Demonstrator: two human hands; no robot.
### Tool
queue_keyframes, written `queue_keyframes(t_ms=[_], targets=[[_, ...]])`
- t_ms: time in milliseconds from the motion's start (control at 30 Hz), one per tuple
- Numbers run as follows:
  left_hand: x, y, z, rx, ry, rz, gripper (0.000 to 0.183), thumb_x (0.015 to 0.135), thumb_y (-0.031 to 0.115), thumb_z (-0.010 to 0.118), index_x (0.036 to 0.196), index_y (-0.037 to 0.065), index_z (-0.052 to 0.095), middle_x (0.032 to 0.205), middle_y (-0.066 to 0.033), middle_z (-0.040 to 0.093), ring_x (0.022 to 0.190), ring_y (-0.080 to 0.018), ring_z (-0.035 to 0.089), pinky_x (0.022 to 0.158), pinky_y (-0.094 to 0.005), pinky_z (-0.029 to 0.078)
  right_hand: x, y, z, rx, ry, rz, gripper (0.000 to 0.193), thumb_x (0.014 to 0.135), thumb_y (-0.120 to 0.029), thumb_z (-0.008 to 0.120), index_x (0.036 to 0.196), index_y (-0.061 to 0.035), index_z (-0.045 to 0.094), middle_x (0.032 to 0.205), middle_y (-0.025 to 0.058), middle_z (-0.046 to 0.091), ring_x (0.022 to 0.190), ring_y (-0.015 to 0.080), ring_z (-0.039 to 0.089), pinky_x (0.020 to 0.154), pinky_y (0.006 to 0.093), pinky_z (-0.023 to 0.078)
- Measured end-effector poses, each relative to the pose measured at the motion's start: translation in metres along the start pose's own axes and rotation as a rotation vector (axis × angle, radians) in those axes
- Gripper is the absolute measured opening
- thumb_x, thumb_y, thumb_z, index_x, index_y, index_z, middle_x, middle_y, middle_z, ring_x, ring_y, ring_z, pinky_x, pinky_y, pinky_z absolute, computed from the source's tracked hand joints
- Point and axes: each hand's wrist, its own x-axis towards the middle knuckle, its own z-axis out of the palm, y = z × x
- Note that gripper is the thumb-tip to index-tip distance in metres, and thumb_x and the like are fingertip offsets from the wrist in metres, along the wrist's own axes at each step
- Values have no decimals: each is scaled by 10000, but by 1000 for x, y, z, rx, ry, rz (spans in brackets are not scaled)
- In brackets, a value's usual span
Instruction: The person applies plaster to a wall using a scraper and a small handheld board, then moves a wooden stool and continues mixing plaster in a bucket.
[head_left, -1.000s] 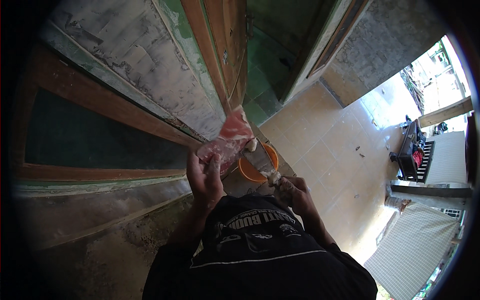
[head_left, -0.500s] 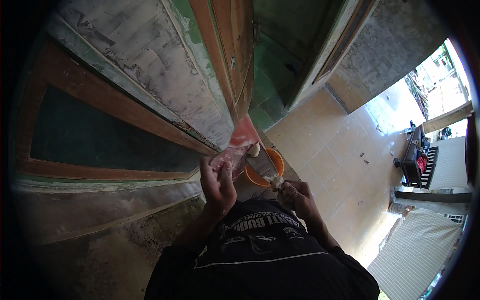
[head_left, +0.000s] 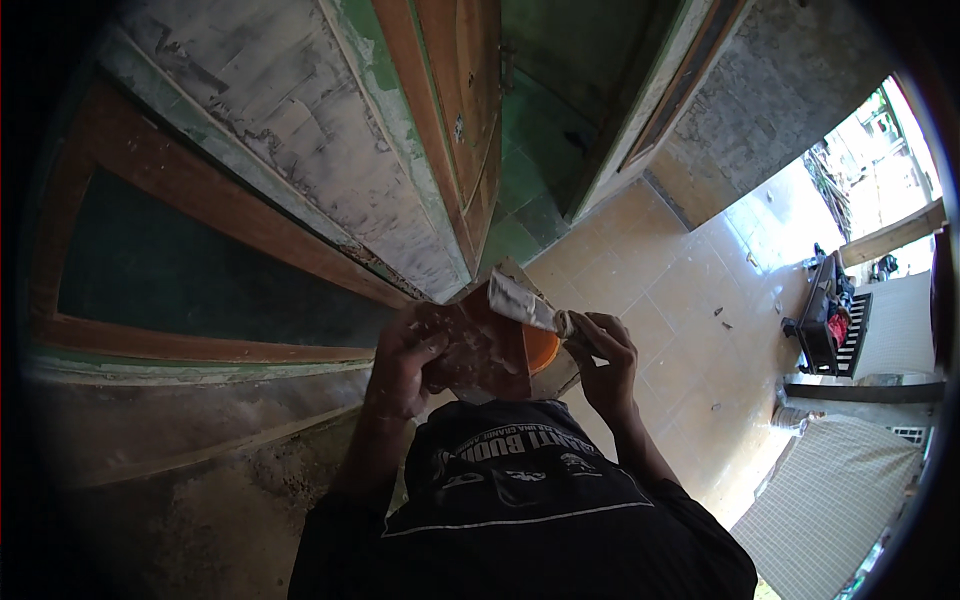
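Observation:
My left hand (head_left: 400, 368) grips a flat reddish plastic board (head_left: 480, 350) smeared with pale putty, with the thumb over its near side. In my right hand (head_left: 607, 352) is a putty knife (head_left: 522, 304), its handle pinched by the fingers. White putty coats the knife's wide blade, which lies over the board's far right edge; whether they touch I cannot tell. Below and behind the board an orange bucket (head_left: 542, 349) shows only in part. It appears to stand on a board-like surface (head_left: 560, 378).
To the left runs a wall (head_left: 290, 120) patched with pale filler, beside a wood-framed dark pane (head_left: 200, 260). Ahead is a brown wooden door (head_left: 470, 110) by a green-tiled doorway. Tan floor tiles (head_left: 660, 290) spread right, towards a dark bench (head_left: 828, 315) holding items.
The red board has turned and dropped nearer my body, now covering more of the bucket. My right hand has raised the putty knife, its blade now pointing left across the board's edge.

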Motion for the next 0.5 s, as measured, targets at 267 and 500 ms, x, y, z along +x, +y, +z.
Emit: queue_keyframes(t_ms=[267, 500], targets=[[0, 22, -15, -58, -36, 134, 263, 790, 14, 523, 1050, 0, 489, 901, -106, 579, 693, -138, 588, 570, -244, 499, -5, 7, -22, -355, 127, -165, 344, 618, -31, 744, 955, -68, 680, 898, 87, 617, 854, 256, 564, 756, 365, 425], [1, 11, 6, -75, 130, 301, 271, 794, -16, 522, 1059, 2, 468, 907, -95, 563, 671, -118, 565, 509, -208, 476, -3, -11, -28, 695, -158, 481, 332, 859, -198, 573, 1096, 33, 552, 780, 51, 545, 711, 132, 516, 571, 226, 398]])
